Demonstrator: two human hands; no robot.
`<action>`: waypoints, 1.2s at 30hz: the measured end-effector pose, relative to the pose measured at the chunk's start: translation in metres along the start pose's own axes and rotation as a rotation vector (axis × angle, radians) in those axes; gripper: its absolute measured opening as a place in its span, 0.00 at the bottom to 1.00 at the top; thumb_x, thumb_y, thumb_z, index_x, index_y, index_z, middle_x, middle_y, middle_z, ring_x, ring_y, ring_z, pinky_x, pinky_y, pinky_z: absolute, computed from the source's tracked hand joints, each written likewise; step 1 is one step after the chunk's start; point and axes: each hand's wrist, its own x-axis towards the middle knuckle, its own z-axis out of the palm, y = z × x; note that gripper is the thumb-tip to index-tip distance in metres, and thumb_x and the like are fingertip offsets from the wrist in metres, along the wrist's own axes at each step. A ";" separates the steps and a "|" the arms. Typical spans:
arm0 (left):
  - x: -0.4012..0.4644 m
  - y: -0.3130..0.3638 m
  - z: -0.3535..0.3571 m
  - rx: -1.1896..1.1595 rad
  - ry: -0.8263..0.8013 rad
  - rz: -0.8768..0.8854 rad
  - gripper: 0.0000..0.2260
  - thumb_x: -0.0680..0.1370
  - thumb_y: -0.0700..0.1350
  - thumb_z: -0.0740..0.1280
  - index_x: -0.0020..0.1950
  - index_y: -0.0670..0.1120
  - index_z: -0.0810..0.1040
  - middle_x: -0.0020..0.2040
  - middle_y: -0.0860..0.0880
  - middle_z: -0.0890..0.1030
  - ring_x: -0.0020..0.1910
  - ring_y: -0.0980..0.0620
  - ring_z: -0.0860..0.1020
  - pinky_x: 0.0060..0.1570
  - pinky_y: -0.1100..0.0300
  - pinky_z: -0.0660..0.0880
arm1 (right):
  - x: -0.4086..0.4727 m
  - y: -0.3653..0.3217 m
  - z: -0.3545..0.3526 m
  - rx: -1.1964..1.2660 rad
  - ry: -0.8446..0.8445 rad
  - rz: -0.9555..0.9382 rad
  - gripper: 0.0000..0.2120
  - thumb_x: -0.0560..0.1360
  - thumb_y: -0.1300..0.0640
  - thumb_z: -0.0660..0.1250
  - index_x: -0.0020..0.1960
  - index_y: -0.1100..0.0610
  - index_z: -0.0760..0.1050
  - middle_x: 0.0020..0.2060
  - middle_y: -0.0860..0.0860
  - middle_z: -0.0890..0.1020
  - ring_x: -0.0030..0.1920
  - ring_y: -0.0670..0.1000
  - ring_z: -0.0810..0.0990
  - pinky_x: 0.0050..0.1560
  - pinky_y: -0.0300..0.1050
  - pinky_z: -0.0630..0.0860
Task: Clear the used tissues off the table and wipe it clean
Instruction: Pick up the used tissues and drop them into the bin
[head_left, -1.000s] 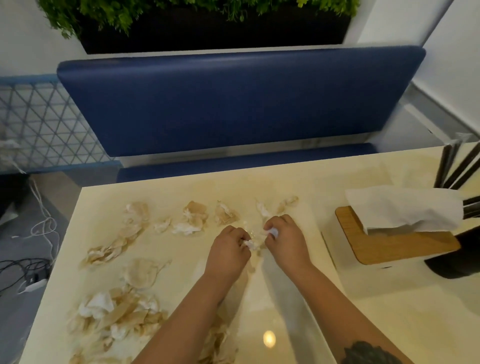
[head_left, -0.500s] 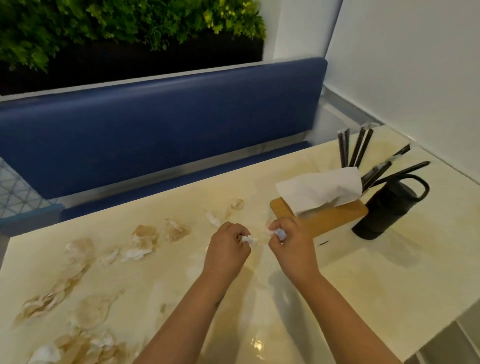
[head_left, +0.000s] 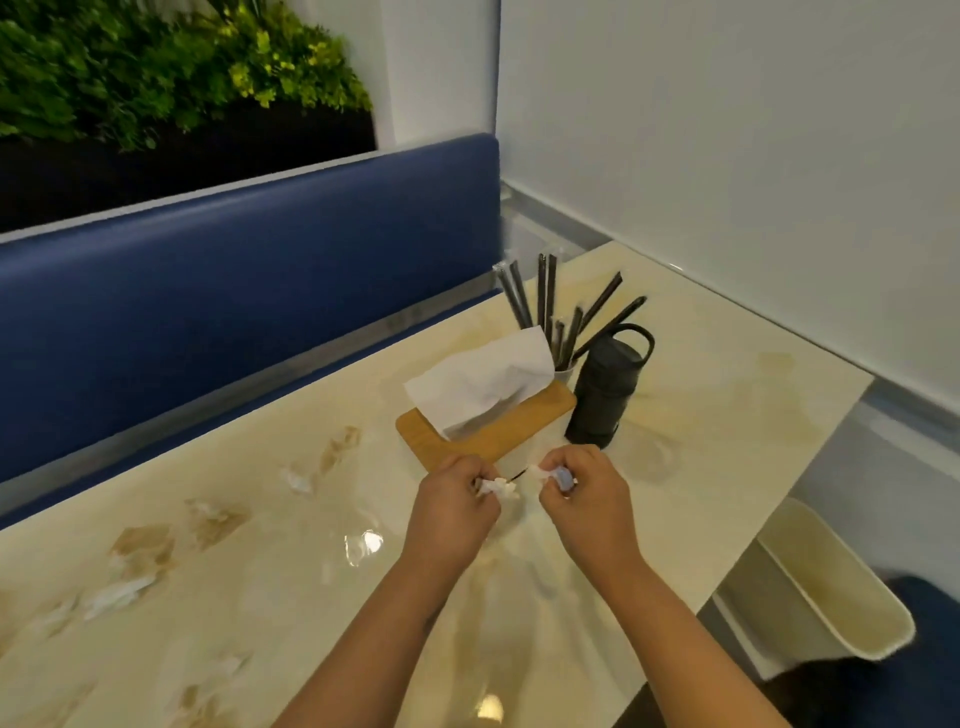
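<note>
No writing is legible. Crumpled white tissue scraps (head_left: 500, 487) are pinched in the left hand (head_left: 451, 512) and right hand (head_left: 582, 501), just before the tissue box (head_left: 511, 434).

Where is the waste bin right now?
In the head view, the waste bin sits low at the right, beside and below the table's right edge, off to the right of the right hand.

Mid-frame on the table (head_left: 701, 415), the tissue box (head_left: 488, 431) sits just left of the bottle (head_left: 605, 389); a straw cup (head_left: 563, 332) stands behind them. Used tissues (head_left: 140, 551) litter the lower left (several scattered). A bin (head_left: 821, 587) stands off the table's edge, lower right.
</note>
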 end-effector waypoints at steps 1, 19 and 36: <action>0.002 0.007 0.008 0.003 -0.017 0.013 0.06 0.69 0.37 0.69 0.43 0.47 0.80 0.42 0.53 0.77 0.39 0.62 0.72 0.38 0.76 0.65 | 0.001 0.006 -0.009 0.003 0.015 0.020 0.11 0.67 0.70 0.66 0.41 0.55 0.76 0.41 0.48 0.76 0.39 0.43 0.73 0.41 0.24 0.66; 0.050 0.159 0.187 0.095 -0.251 0.249 0.06 0.71 0.37 0.69 0.46 0.45 0.81 0.46 0.50 0.78 0.44 0.53 0.76 0.42 0.71 0.66 | 0.030 0.144 -0.187 -0.080 0.171 0.243 0.11 0.68 0.68 0.65 0.44 0.52 0.76 0.44 0.47 0.76 0.42 0.44 0.73 0.40 0.27 0.66; 0.043 0.255 0.349 0.033 -0.575 0.411 0.09 0.71 0.36 0.69 0.48 0.47 0.81 0.48 0.51 0.80 0.47 0.53 0.77 0.47 0.68 0.69 | -0.016 0.251 -0.324 -0.078 0.417 0.490 0.14 0.69 0.68 0.67 0.41 0.49 0.75 0.43 0.45 0.76 0.42 0.38 0.74 0.42 0.23 0.66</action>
